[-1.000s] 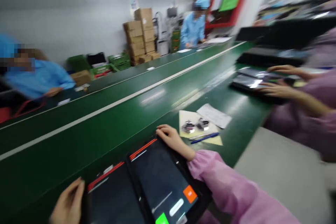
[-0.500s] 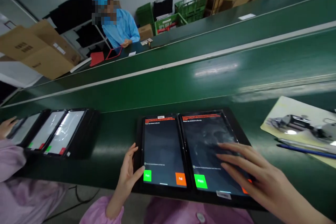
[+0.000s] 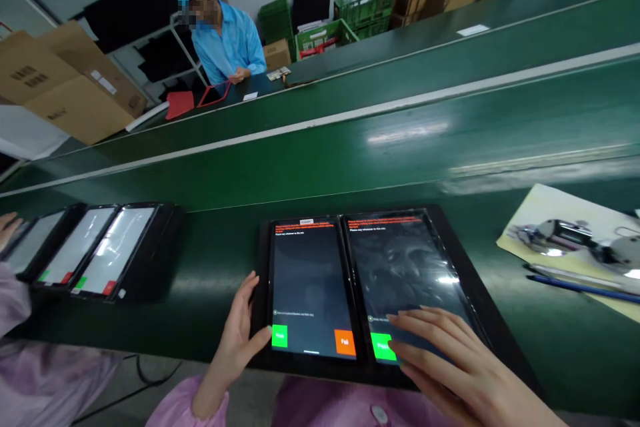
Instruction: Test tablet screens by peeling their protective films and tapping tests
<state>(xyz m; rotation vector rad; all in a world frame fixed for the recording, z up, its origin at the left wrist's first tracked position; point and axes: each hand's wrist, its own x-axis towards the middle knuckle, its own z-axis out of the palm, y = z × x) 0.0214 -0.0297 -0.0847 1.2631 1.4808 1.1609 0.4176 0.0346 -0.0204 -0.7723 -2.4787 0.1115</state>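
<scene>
Two tablets lie side by side in a black tray (image 3: 493, 320) at the front of the green bench. On the left tablet (image 3: 307, 280) the screen is dark, with red and white text, a green button and an orange "Fail" button. My left hand (image 3: 240, 330) rests at its left edge, fingers apart, the thumb beside the green button. The right tablet (image 3: 400, 267) shows a similar screen with smudges and a light reflection. Over its lower part is my right hand (image 3: 445, 353), fingers stretched out, a fingertip at the green button. Its lower right corner is hidden by that hand.
At the left, a co-worker's hand (image 3: 7, 230) is by more tablets (image 3: 113, 250) with pale screens. Pens (image 3: 583, 285) and metallic parts lie on yellowish paper (image 3: 530, 220) at right. Across the belt (image 3: 310, 160), a person in blue (image 3: 227, 43) sits near a carton (image 3: 75, 93).
My right hand has moved down and left, from the middle of the right tablet's screen to its green button. My left hand has stayed nearly still. The view has shifted slightly.
</scene>
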